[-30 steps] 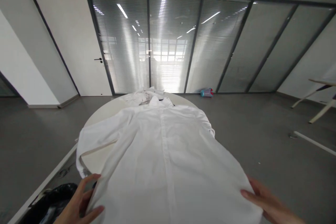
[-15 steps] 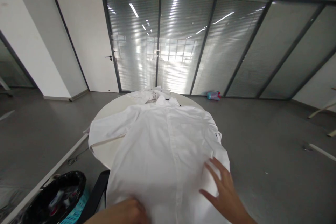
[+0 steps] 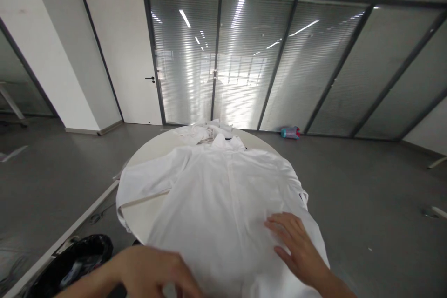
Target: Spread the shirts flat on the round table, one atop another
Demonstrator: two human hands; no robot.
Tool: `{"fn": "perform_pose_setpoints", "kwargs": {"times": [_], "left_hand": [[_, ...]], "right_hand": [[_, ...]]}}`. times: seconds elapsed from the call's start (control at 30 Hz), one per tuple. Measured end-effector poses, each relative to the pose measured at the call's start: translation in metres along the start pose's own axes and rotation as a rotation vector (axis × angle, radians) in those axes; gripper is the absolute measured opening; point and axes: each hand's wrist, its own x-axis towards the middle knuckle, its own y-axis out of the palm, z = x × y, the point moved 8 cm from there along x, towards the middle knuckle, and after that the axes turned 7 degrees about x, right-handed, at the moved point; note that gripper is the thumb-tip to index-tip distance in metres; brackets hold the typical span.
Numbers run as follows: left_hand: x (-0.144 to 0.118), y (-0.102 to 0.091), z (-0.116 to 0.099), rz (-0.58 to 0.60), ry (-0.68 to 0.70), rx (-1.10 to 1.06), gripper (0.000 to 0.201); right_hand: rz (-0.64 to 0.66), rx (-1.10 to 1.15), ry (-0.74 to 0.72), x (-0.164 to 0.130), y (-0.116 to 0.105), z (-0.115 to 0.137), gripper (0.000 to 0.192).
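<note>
A white long-sleeved button-up shirt (image 3: 209,205) lies front side up on a round white table (image 3: 146,146), its collar at the far end. Its left-hand sleeve stretches out and droops over the table edge. On the right half of the shirt, my right hand (image 3: 296,247) is open, palm down, with its fingers stretched over the cloth. My left hand (image 3: 153,265) is at the lower left edge of the shirt, fingers bent downward with a gap between thumb and forefinger. The bottom of the picture cuts off its fingertips, so any grip is hidden.
Crumpled pale cloth (image 3: 206,131) lies at the table's far edge, behind the collar. A bin with a black liner (image 3: 94,247) stands on the floor at lower left. A blue and red cylindrical item (image 3: 290,132) lies by the glass partition (image 3: 244,65).
My left hand has risen and looks larger, its fingers now bent with a gap showing. My right hand has flattened toward the shirt. The view has shifted slightly left.
</note>
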Motion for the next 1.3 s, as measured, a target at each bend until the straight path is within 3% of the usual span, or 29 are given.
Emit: {"fn": "perform_pose_setpoints", "kwargs": {"times": [0.1, 0.17, 0.23, 0.3, 0.4, 0.5, 0.6, 0.77, 0.9, 1.0, 1.1, 1.2, 1.3], "left_hand": [[0.002, -0.123, 0.009, -0.409, -0.104, -0.037, 0.036], [0.008, -0.203, 0.045, -0.762, -0.161, 0.067, 0.032], [0.018, -0.267, 0.095, -1.006, -0.301, 0.215, 0.029], [0.033, -0.316, 0.147, -1.093, -0.547, 0.390, 0.031], [0.061, -0.367, 0.200, -1.084, -0.646, 0.471, 0.040], [0.088, -0.396, 0.234, -1.032, -0.679, 0.526, 0.045], [0.111, -0.409, 0.262, -0.996, -0.749, 0.568, 0.047], [0.132, -0.416, 0.298, -1.002, -0.886, 0.564, 0.036], [0.130, -0.415, 0.306, -1.099, -0.941, 0.529, 0.017], [0.117, -0.420, 0.296, -1.259, -0.939, 0.486, 0.016], [0.094, -0.434, 0.270, -1.472, -0.874, 0.455, 0.017], [0.060, -0.458, 0.223, -1.713, -0.753, 0.469, 0.018], [0.020, -0.483, 0.158, -1.924, -0.623, 0.506, 0.022]], "right_hand": [[-0.058, -0.027, 0.166, 0.032, -0.015, -0.050, 0.042], [-0.051, -0.043, 0.280, 0.040, -0.010, -0.084, 0.047], [-0.006, -0.049, 0.353, 0.037, 0.002, -0.108, 0.050], [0.035, -0.053, 0.387, 0.028, 0.015, -0.122, 0.049], [0.034, -0.088, 0.387, 0.015, 0.023, -0.127, 0.045], [0.011, -0.160, 0.345, 0.013, 0.023, -0.124, 0.044], [0.009, -0.259, 0.300, 0.017, 0.022, -0.119, 0.049], [-0.003, -0.347, 0.265, 0.020, 0.017, -0.113, 0.052], [-0.021, -0.372, 0.270, 0.019, 0.017, -0.114, 0.054], [-0.005, -0.392, 0.275, 0.018, 0.021, -0.117, 0.054], [0.012, -0.381, 0.290, 0.017, 0.024, -0.119, 0.053], [0.007, -0.346, 0.300, 0.018, 0.024, -0.120, 0.051], [-0.003, -0.310, 0.301, 0.020, 0.023, -0.120, 0.048]]}}
